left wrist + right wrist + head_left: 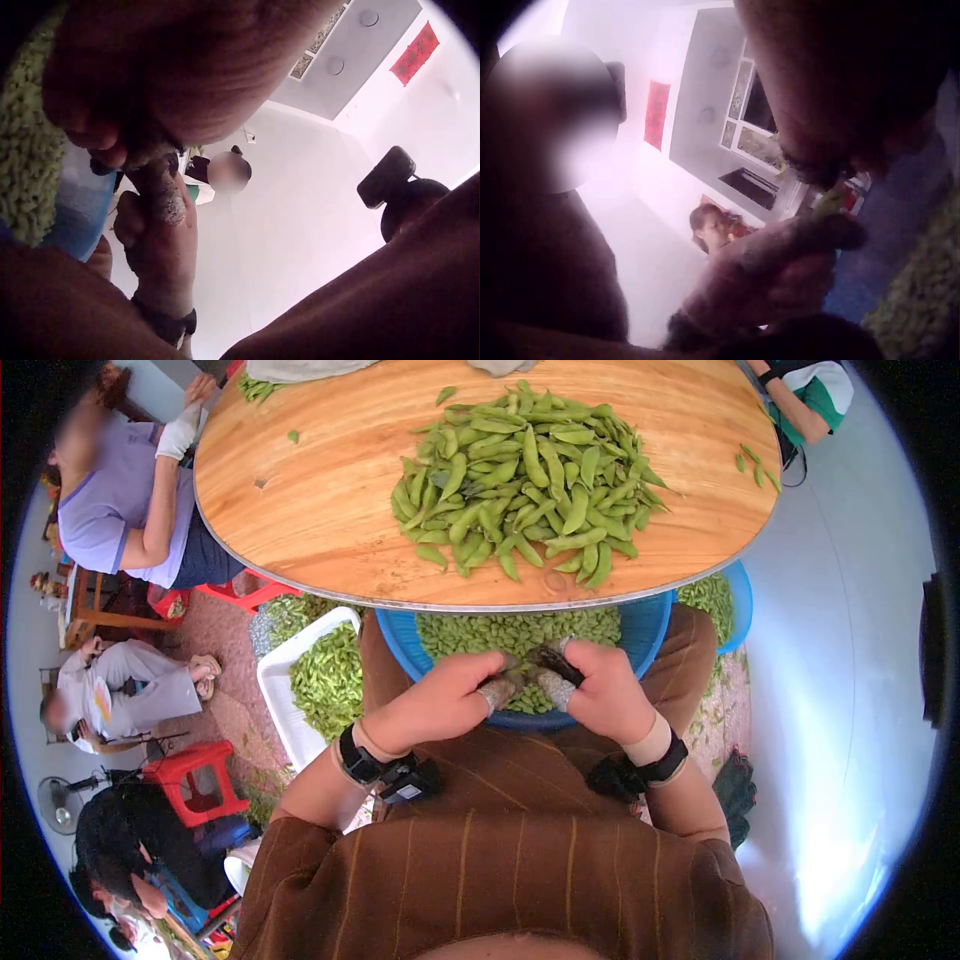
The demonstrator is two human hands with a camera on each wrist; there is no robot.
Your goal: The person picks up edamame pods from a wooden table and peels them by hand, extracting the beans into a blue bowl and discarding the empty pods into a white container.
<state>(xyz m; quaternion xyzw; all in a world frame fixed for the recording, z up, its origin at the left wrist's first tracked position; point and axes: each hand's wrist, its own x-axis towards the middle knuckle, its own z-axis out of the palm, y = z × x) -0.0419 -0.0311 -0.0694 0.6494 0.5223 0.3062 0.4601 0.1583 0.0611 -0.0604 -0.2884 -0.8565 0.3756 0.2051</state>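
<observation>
A: Leftmost item?
B: White tray (276, 685) of pods, beside the left leg. Then left hand (440, 703): fingers curled, pinching what appears to be a green pod (520, 670).
A: Pod position?
B: Between both hands' fingertips, above the beans in the blue basin (396, 648).
A: Right hand (612, 692)?
B: Curled, pinching the pod's other side; exact thumb contact hidden.
A: Method, in your judgement?
B: Steady the pod with the left, press along its seam with the right thumb, ease beans out low over the basin's middle. Light pressure: squeezing hard may crush beans or shoot them past the rim.
</observation>
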